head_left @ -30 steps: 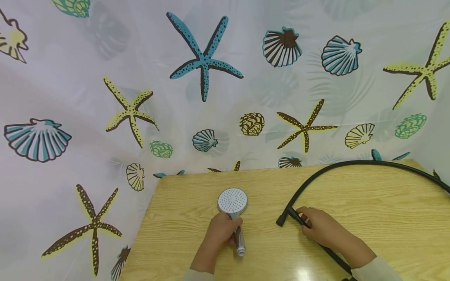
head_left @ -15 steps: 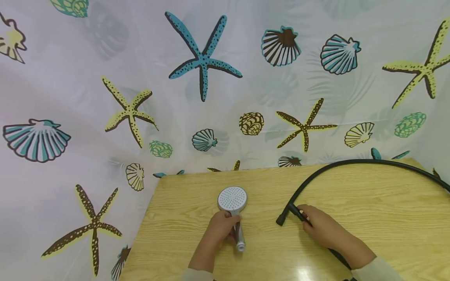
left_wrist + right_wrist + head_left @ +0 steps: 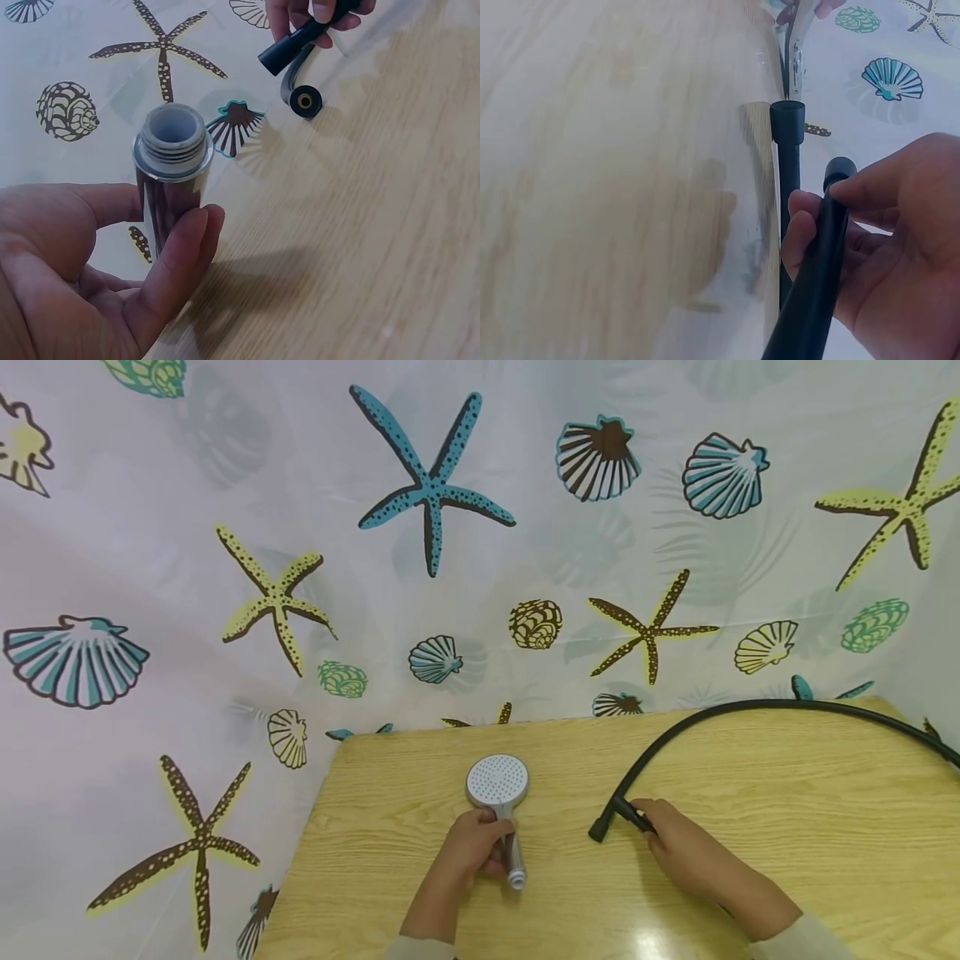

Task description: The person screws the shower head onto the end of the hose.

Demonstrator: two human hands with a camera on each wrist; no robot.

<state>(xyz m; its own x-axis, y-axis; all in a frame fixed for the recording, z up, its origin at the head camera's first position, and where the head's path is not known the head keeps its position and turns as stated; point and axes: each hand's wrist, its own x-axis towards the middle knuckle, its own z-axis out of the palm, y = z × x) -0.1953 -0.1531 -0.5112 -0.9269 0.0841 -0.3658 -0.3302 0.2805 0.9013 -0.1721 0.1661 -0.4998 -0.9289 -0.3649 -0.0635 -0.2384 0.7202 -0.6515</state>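
My left hand (image 3: 471, 842) grips a round-faced shower head (image 3: 497, 781) by its chrome handle, spray face up. In the left wrist view the handle's white threaded end (image 3: 172, 142) points toward me, its opening bare. On the right, my right hand (image 3: 682, 852) pinches one end of a black shower hose (image 3: 772, 703) between thumb and fingers. The right wrist view shows that held end (image 3: 841, 169) and, beside it, the hose's other end (image 3: 787, 124), which no hand touches. A gap separates the shower head from the hose.
The hose arcs over the right side of the wood-grain table (image 3: 390, 793) and leaves the view. Behind and to the left hangs a white curtain (image 3: 495, 552) printed with starfish and shells, meeting the table's back edge.
The shower head's handle end has moved slightly away from me. Less of the hose shows beneath my right forearm. Both hands keep their holds.
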